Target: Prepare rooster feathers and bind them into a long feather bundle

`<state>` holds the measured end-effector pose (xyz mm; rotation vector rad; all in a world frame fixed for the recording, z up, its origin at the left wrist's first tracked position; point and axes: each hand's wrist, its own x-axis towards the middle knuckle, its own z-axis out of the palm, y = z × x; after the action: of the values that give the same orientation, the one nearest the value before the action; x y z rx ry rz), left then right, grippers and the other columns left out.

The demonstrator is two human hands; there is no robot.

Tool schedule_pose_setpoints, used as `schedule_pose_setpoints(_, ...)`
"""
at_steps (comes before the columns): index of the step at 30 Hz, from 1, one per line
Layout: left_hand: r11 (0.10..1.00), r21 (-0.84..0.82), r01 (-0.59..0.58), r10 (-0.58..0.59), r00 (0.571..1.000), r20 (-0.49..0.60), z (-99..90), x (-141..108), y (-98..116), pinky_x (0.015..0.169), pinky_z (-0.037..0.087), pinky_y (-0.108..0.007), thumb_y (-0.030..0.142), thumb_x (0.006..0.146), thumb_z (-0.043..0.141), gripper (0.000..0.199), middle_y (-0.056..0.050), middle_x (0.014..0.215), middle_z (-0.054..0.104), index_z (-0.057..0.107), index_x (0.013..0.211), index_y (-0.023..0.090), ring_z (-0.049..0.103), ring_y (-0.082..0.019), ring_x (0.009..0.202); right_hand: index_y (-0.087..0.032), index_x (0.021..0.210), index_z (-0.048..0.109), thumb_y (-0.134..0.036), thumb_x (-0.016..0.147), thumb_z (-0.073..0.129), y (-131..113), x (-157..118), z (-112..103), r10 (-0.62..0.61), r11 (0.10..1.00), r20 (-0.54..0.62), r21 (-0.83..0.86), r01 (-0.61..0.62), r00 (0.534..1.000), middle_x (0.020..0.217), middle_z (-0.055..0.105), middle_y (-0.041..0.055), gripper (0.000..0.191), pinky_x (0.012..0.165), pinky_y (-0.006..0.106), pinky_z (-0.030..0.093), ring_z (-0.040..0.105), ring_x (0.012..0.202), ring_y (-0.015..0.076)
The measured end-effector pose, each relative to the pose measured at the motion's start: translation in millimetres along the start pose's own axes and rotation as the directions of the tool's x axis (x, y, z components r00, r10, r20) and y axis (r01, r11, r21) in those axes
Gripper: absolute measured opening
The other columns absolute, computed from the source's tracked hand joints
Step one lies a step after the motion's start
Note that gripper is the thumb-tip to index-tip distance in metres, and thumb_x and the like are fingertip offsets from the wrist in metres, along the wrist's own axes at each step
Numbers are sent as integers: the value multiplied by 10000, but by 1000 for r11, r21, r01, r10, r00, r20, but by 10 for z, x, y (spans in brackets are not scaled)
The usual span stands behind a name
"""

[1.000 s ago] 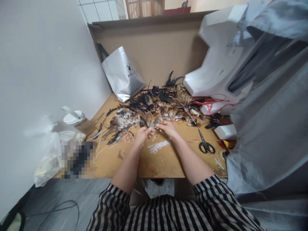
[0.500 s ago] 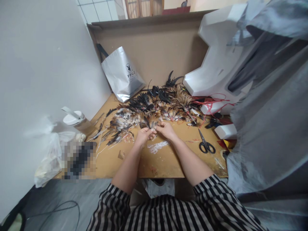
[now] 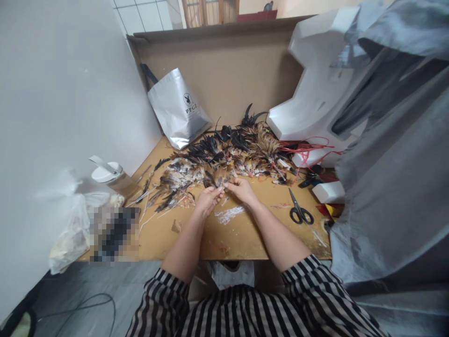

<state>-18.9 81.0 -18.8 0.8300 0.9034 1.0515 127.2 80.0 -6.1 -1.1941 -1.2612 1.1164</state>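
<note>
Brown and black feathers lie in a wide pile across the table. At its front edge, my left hand pinches the pale base of a small feather bunch. My right hand has its fingertips closed on the same bunch, close beside the left ones. The feathers fan away from me, and their lower ends are partly hidden by my fingers. White scraps lie on the table just below my hands. Black-handled scissors rest to the right, blades pointing away from me.
A silver bag leans at the back left. On the left stand a lidded container and a plastic bag. White foam, red ties and grey cloth are at the right. The table's front edge is near me.
My left hand has shifted very slightly to the left, its fingers turned a little. Both hands keep their pinch on the bunch.
</note>
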Motion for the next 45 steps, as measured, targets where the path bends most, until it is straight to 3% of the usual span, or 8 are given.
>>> schedule_pose_setpoints(6, 996, -87, 37, -35, 999, 24, 10, -18, 28, 442, 373, -116, 202, 570, 772, 229, -24, 608, 607, 582, 630, 89, 506, -25, 495, -137, 672, 625, -415, 586, 700, -13, 11, 5, -28, 994, 34, 108, 24, 999, 584, 584, -14, 301, 569, 238, 376, 474, 531, 93)
schedule_pose_setpoints(14, 979, -123, 163, -142, 976, 163, -36, -14, 30, 444, 386, -97, 171, 607, 753, 204, -13, 626, 597, 590, 700, 91, 509, -16, 494, -159, 686, 669, -339, 635, 667, -108, -16, -2, -162, 987, 39, 22, 162, 986, 659, 636, 14, 187, 666, 267, 416, 540, 636, 129)
schedule_pose_setpoints(18, 990, -82, 118, -105, 983, 148, -32, -17, 29, 441, 371, -112, 207, 590, 763, 229, -8, 603, 587, 575, 654, 93, 490, -17, 478, -166, 706, 666, -365, 606, 686, -116, -18, 10, -114, 992, 19, 52, 113, 993, 673, 644, 16, 223, 643, 259, 425, 542, 643, 132)
schedule_pose_setpoints(22, 998, 43, -37, 35, 999, 33, -5, -12, 26, 445, 362, -145, 272, 589, 754, 255, -19, 577, 593, 568, 610, 100, 498, -41, 474, -159, 710, 636, -416, 580, 696, -100, -5, 1, 58, 986, -61, 160, -47, 996, 543, 574, -18, 294, 461, 212, 328, 424, 461, 77)
schedule_pose_setpoints(26, 980, 164, -109, 112, 994, -12, -8, 23, -2, 432, 339, -170, 320, 617, 722, 259, -25, 548, 591, 580, 610, 104, 493, -56, 449, -157, 649, 604, -422, 537, 722, -92, -13, -1, 177, 963, 14, 204, -176, 984, 474, 518, -35, 310, 400, 198, 243, 360, 408, 57)
schedule_pose_setpoints(31, 978, 176, -112, 112, 994, 11, -9, 29, -16, 431, 348, -172, 305, 588, 740, 253, -24, 550, 606, 585, 617, 107, 499, -59, 438, -154, 658, 601, -393, 514, 746, -93, -45, 49, 149, 954, 59, 256, -160, 987, 456, 497, -55, 314, 417, 199, 242, 364, 411, 54)
schedule_pose_setpoints(38, 995, 94, -17, 9, 996, 84, -3, -12, 3, 459, 388, -171, 297, 602, 742, 265, -106, 713, 680, 647, 708, 73, 573, -86, 537, -160, 629, 599, -359, 488, 763, -44, -50, 108, 126, 918, 76, 368, -145, 989, 544, 579, -31, 294, 531, 224, 377, 504, 506, 88)
schedule_pose_setpoints(45, 998, 55, 29, -35, 993, 109, -40, 0, -7, 443, 381, -159, 288, 610, 740, 236, -98, 715, 687, 653, 695, 86, 546, -63, 505, -157, 642, 616, -372, 497, 749, -18, -48, 122, 168, 923, 76, 337, -184, 983, 513, 566, -28, 291, 478, 213, 332, 467, 465, 82)
